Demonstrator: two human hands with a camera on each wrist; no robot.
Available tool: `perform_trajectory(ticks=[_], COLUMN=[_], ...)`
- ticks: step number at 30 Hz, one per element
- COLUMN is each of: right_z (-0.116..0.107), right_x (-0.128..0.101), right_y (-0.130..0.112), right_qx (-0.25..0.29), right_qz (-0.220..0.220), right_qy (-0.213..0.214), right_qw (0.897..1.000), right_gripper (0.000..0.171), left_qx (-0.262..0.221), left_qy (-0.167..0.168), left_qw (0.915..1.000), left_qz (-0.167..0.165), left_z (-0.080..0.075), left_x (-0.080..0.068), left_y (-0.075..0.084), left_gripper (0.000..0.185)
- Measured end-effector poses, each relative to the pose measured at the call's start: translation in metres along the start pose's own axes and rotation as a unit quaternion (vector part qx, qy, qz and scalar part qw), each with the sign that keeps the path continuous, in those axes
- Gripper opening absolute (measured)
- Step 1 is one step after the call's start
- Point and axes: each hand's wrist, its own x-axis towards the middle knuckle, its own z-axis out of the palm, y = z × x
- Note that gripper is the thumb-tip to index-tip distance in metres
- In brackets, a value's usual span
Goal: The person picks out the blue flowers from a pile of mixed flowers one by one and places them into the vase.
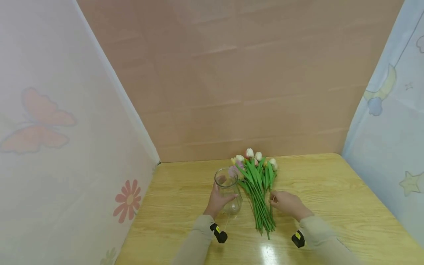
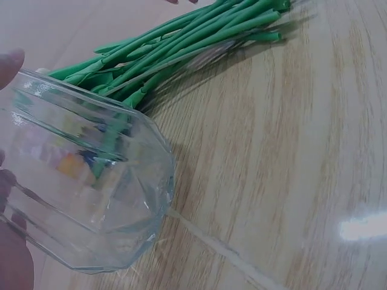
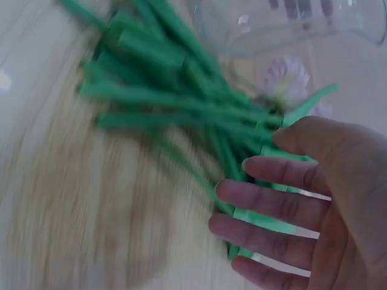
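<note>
My left hand (image 1: 218,200) grips a clear glass vase (image 1: 234,207) round its side, thumb across the front. Its wide mouth faces up toward the head camera, and its faceted base (image 2: 142,211) shows in the left wrist view. Just right of the vase lies a bunch of artificial tulips (image 1: 260,202), green stems toward me and white, pink, yellow and purple blooms at the far end. At the bunch's right side is my right hand (image 1: 289,204). Its spread fingers (image 3: 272,202) lie right at the leaves and stems in the right wrist view, the thumb apart from them.
The bunch and vase are on a light wood-grain table (image 1: 179,206). A brown backdrop (image 1: 238,81) stands along its far edge. Printed white sheets hang at both sides, one with a red flower (image 1: 129,200). A thin pale strand (image 2: 224,249) runs from near the vase base.
</note>
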Motion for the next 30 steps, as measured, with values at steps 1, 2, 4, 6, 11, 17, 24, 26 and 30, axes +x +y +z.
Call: perform_trajectory(ticks=[1,2,4,6,11,17,24,26,30], right_z=[0.002,0.003,0.006,0.008,0.018,0.028,0.032,0.031,0.025], right_x=[0.002,0.004,0.008,0.011,0.019,0.023,0.022,0.022,0.022], right_y=[-0.006,-0.011,-0.019,-0.024,-0.024,-0.019,-0.019,-0.022,-0.028], right_qx=[0.001,0.001,-0.012,-0.024,-0.02,0.019,0.087,0.106,0.116], right_qz=[-0.001,0.003,0.012,0.025,0.046,0.057,0.091,0.105,0.101], right_qy=[-0.001,-0.001,0.008,0.02,0.029,0.031,0.077,0.099,0.142], right_qw=[1.0,1.0,1.0,0.999,0.998,0.998,0.989,0.984,0.978], right_gripper=[0.009,0.01,0.012,0.014,0.021,0.024,0.013,0.023,0.03], left_qx=[-0.002,-0.003,-0.003,-0.002,0.002,0.002,0.018,0.017,0.013], left_qy=[-0.001,-0.003,-0.005,-0.007,-0.005,-0.005,0.005,0.003,-0.003], left_qw=[1.0,1.0,0.9999,0.9999,0.9999,1.0,0.9998,0.9998,0.9999], left_qz=[-0.003,-0.006,-0.01,-0.012,-0.011,-0.007,-0.004,-0.003,0.006], left_z=[0.0,-0.001,-0.001,-0.001,-0.001,0.0,0.004,0.004,0.003], left_x=[-0.001,-0.003,-0.005,-0.006,-0.006,-0.004,0.008,0.006,0.0], left_y=[0.003,0.006,0.012,0.014,0.015,0.011,-0.019,-0.014,0.003], left_gripper=[0.08,0.08,0.08,0.08,0.08,0.081,0.08,0.079,0.079])
